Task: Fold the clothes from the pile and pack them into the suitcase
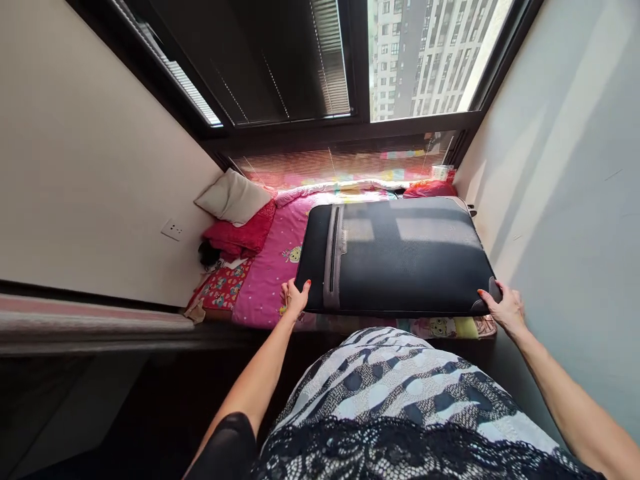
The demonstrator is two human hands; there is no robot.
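A black suitcase [405, 260] with a zipped front pocket lies flat, front side up, over the pink bedding [265, 273] of the window seat. My left hand [295, 297] grips its near left corner, thumb on top and fingers underneath. At the near right corner, my right hand [505, 308] holds on in the same way, with the thumb over the grey corner patch. Whether the suitcase rests on the bedding or is slightly raised, I cannot tell. Its underside is hidden.
A beige pillow [234, 198] leans on red cloth [245, 233] at the left end. Walls close in both sides, with a socket [172, 230] on the left one. Behind is a dark-framed window [425, 123] with blinds. A red item [433, 189] sits at the back right.
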